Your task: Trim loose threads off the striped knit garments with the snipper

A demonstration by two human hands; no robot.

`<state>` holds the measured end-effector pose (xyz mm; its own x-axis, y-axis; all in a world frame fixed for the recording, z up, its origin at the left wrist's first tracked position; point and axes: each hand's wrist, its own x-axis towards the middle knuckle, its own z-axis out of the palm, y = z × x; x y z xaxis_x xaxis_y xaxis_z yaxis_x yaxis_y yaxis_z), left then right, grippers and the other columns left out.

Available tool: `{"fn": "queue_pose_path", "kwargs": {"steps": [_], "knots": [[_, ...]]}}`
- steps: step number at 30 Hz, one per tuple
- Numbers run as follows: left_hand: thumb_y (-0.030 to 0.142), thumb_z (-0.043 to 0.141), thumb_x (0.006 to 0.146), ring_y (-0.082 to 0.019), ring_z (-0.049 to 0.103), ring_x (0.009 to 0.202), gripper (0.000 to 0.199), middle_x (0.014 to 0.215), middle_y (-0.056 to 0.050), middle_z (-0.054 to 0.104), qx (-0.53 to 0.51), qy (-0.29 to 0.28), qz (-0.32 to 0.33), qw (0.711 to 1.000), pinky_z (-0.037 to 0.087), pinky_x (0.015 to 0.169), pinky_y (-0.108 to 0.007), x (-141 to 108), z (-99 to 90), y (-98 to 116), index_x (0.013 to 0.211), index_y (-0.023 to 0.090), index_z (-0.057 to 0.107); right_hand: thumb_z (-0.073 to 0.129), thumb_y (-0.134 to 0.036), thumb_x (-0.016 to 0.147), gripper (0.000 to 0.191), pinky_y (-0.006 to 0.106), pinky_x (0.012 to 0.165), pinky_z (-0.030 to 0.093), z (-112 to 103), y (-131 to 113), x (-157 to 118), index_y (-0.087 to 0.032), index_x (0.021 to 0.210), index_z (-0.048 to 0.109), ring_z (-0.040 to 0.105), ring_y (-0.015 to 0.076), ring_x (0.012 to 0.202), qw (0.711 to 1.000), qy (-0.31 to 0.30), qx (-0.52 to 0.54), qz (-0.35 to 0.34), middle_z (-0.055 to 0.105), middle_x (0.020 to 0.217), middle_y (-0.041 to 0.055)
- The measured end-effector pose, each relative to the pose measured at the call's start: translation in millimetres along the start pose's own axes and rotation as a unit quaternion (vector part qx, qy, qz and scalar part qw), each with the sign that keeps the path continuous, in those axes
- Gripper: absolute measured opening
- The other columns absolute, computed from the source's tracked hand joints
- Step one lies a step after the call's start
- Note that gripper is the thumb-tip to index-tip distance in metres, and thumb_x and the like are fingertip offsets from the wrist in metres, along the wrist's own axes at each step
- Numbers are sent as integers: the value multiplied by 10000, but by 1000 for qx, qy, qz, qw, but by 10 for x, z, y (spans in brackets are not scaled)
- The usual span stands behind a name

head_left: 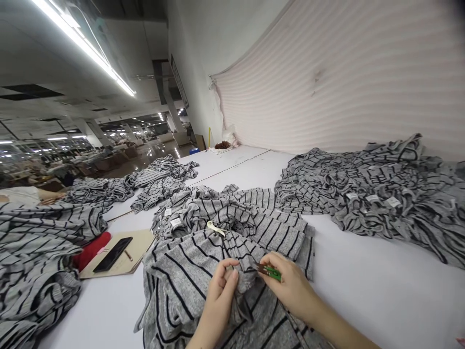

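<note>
Grey knit garments with black stripes lie in a heap in front of me on the white table. My left hand is closed on a gathered edge of the nearest striped garment, thumb and fingers pinching the cloth. In my right hand is a pair of green-handled thread snips, its dark blades pointing left at the cloth close to my left fingertips. A pale, cream-coloured strip rests on the garment just beyond both hands. White labels show on the heap.
A large pile of striped garments lies at the right, more at the left. A black phone and a pen sit on a brown notebook, beside red cloth. At the far left, another person's arm shows.
</note>
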<state>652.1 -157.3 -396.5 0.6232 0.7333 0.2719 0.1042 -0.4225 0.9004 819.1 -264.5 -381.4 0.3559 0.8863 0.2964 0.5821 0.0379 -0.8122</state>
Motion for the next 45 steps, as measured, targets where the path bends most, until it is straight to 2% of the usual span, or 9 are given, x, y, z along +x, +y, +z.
{"fn": "queue_pose_path", "kwargs": {"steps": [5, 23, 27, 30, 32, 35, 38, 41, 45], "knots": [[466, 459, 913, -116, 401, 554, 332, 609, 59, 372, -42, -4, -61, 997, 374, 541, -212, 48, -23, -4, 1110, 215, 546, 606, -217, 853, 222, 303, 761, 434, -94, -67, -79, -257, 1069, 633, 596, 200, 872, 995, -53, -63, -48, 625, 970, 21], [494, 457, 888, -149, 412, 628, 395, 686, 45, 435, -33, -17, -127, 991, 382, 631, -259, 77, 74, 220, 1158, 215, 525, 548, -271, 889, 183, 268, 670, 417, -38, -60, -35, -255, 994, 697, 607, 174, 761, 998, -42, -50, -26, 646, 897, 12], [484, 583, 809, -136, 449, 576, 342, 674, 44, 489, -41, 111, -81, 990, 382, 572, -243, 231, -115, 227, 1022, 217, 574, 543, -382, 861, 211, 277, 745, 437, -44, 255, -41, -225, 924, 669, 601, 199, 854, 996, -22, 78, 46, 643, 909, 22], [454, 680, 729, -99, 470, 517, 338, 658, 70, 503, -202, 259, -65, 942, 380, 518, -202, 458, -456, 277, 929, 235, 519, 524, -468, 824, 280, 295, 779, 447, -23, 615, -78, -201, 870, 595, 582, 212, 876, 976, 47, 156, 141, 627, 873, 22], [452, 704, 693, -62, 395, 422, 369, 589, 102, 436, -284, 268, -63, 918, 327, 443, -169, 580, -611, 322, 890, 232, 482, 549, -462, 780, 264, 301, 745, 443, 40, 817, -97, -199, 794, 552, 564, 206, 818, 971, 72, 151, 172, 601, 810, 8], [453, 647, 755, -46, 327, 369, 294, 576, 95, 440, -233, 182, -70, 953, 274, 389, -172, 584, -519, 374, 868, 208, 531, 602, -374, 688, 192, 292, 708, 427, 199, 1007, -69, -205, 722, 517, 539, 185, 741, 968, 80, 145, 188, 575, 735, -20], [363, 561, 848, -114, 543, 583, 184, 726, 16, 599, 58, -49, -15, 997, 422, 567, -227, 378, -111, 366, 791, 192, 593, 591, -265, 615, 121, 270, 656, 403, 339, 1111, 7, -211, 682, 507, 511, 164, 670, 966, 76, 154, 194, 544, 662, -45], [312, 620, 800, -219, 620, 818, 128, 849, -28, 654, 316, -162, 37, 934, 463, 727, -317, 148, 330, 288, 863, 200, 610, 564, -235, 593, 98, 261, 643, 384, 386, 1164, 60, -212, 665, 501, 492, 156, 658, 962, 79, 171, 196, 512, 640, -55], [366, 675, 761, -268, 652, 814, 312, 981, -75, 644, 473, -211, 40, 854, 501, 671, -348, 29, 717, 133, 1010, 191, 604, 608, -246, 568, 141, 260, 635, 381, 340, 1068, 53, -208, 633, 489, 485, 156, 658, 953, 80, 208, 204, 497, 627, -52]]}}
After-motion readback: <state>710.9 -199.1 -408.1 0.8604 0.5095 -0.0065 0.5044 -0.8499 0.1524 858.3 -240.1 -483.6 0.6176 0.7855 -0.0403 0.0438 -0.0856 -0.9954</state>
